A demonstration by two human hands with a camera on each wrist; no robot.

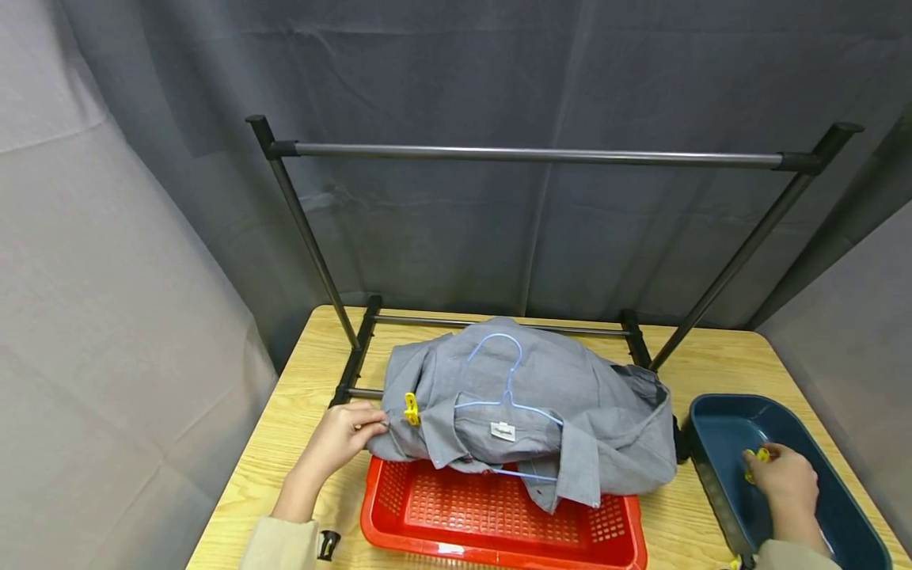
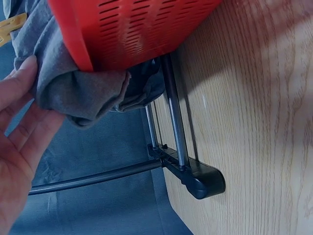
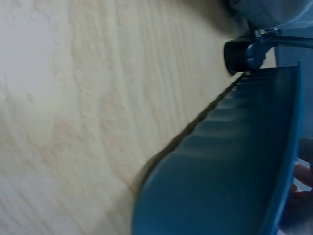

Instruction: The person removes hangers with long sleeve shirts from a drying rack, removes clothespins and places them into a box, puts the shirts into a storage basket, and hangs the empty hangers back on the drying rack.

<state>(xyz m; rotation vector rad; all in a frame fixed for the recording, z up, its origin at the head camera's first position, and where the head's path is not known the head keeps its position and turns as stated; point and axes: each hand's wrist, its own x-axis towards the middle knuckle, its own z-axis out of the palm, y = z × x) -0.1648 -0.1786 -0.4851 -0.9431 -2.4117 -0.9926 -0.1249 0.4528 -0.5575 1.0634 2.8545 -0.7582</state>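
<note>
A grey collared shirt lies draped over the back of a red basket, with a pale blue hanger inside its collar. My left hand pinches the shirt's left shoulder between thumb and fingers; the left wrist view shows the folded cloth there. Just beside that hand a yellow clip is fixed on the shirt. Over the dark blue bin at the right, my right hand holds another yellow clip in its fingertips. The bin's wall mostly hides this hand in the right wrist view.
Behind the basket stands a garment rack with a metal top bar and black feet on the wooden table. Grey curtains enclose the back and sides. Part of a yellow clip shows near the bin's front left corner.
</note>
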